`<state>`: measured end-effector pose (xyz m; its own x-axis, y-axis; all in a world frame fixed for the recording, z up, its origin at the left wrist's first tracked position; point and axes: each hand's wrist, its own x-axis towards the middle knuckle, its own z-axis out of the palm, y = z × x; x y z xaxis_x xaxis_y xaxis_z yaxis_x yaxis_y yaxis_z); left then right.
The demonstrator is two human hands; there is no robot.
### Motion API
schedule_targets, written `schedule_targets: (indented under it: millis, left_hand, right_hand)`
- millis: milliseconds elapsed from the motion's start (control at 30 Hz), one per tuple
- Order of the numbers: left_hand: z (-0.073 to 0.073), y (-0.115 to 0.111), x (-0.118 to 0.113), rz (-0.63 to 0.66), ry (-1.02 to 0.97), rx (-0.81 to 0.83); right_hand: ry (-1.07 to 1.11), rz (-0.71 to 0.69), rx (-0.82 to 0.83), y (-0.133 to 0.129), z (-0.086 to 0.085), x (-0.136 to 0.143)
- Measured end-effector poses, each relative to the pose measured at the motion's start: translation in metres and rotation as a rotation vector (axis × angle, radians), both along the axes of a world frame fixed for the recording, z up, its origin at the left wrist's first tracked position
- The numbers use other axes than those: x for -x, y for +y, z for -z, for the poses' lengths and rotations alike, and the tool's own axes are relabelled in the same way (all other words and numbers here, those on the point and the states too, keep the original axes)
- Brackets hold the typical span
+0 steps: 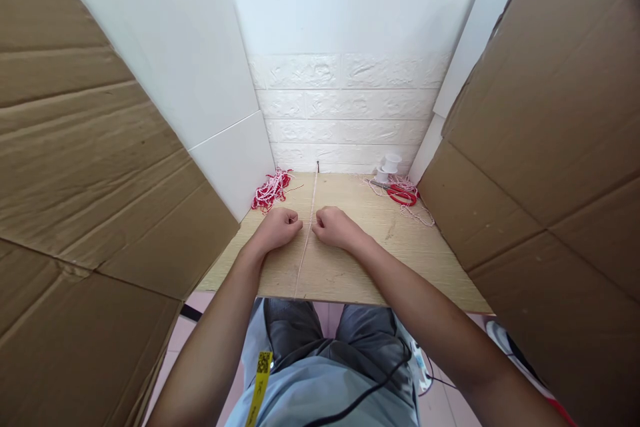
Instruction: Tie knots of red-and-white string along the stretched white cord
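Note:
A thin pale pink string (303, 255) runs from a dark nail (318, 164) at the wall to the front edge of the wooden table. Just left of it is my left hand (281, 227), with curled fingers and the thumb pressed against them. On the other side, my right hand (334, 227) is closed in much the same way, knuckles up. Both sets of fingertips point at the string from close by, around a slightly thicker stretch of it. Whatever lies pinched in either hand is too thin or too hidden to make out.
A tangle of red and pale pink yarn (273, 191) lies at the back left. Red-handled scissors (401, 195), loose pink strands and white spools (391, 163) sit at the back right. Cardboard panels (545, 167) flank the wooden table (350, 273); a white brick-patterned wall (345, 103) stands behind.

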<state>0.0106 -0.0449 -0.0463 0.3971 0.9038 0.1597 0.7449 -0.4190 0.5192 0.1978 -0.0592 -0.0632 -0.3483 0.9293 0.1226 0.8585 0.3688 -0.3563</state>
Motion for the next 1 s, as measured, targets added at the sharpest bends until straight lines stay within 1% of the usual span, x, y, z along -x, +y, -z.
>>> schedule_targets:
  millis: [233,367,533,667,767,900,1000]
  left_hand:
    - [0.0010,0.0012,0.0002,-0.019,0.009,0.007]
    - [0.0026,0.0019,0.0022,-0.029,0.022,-0.003]
    - [0.0049,0.0018,0.0040,0.002,0.072,0.010]
    - [0.0047,0.0027,0.0027,-0.017,0.053,-0.020]
    - [0.0048,0.0037,0.0014,-0.074,0.038,-0.071]
    - [0.0064,0.0040,0.0010,-0.143,-0.033,-0.135]
    - [0.0079,0.0038,0.0003,-0.090,-0.063,-0.128]
  right_hand:
    - [0.008,0.039,-0.044,-0.0003,0.0027,0.0024]
    - [0.049,0.034,-0.063,-0.0009,0.0038,0.0002]
    - [0.127,0.032,-0.067,0.0015,0.0062,-0.0032]
    - [0.169,0.006,-0.083,0.0029,0.0079,-0.0024]
    - [0.194,-0.015,-0.084,0.0025,0.0084,-0.0017]
    - [0.203,-0.042,-0.075,0.0013,0.0077,-0.0019]
    - [0.205,-0.047,-0.054,0.0004,0.0062,-0.0018]
